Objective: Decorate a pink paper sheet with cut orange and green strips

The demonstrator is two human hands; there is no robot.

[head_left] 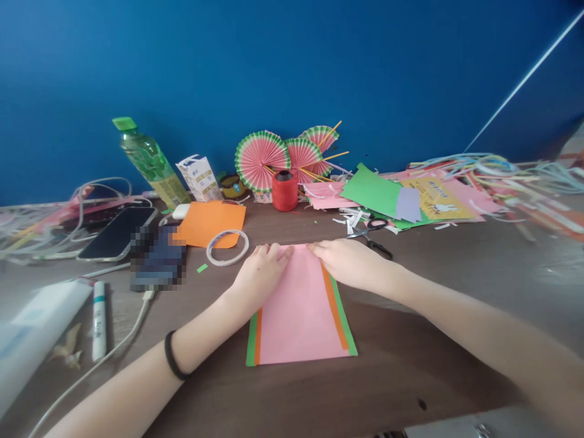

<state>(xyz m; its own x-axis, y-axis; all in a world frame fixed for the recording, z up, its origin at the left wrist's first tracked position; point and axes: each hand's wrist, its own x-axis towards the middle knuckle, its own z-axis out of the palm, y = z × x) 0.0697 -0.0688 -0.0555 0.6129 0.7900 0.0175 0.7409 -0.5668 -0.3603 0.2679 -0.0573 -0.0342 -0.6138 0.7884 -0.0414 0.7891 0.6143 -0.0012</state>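
Observation:
A pink paper sheet (298, 316) lies flat on the dark wooden table, with orange and green strips running along both long sides. At its far edge, on the left, my left hand (264, 267) has its fingers closed on the paper; a black band circles that wrist. My right hand (342, 258) pinches the same far edge at the right corner. Exactly how the edge lies under the fingertips is hidden. Close to the left hand is a roll of double-sided tape (227, 247). Black-handled scissors (371, 237) rest just beyond the right hand.
Behind stand pleated watermelon paper fans (260, 159), a red thread spool (285, 191), a small carton (199, 178) and a green-capped bottle (150, 161). Coloured paper (376, 191) is piled back right. Orange paper (212, 222), a phone (118, 233), a marker (99, 322) and a cable (123, 344) lie left.

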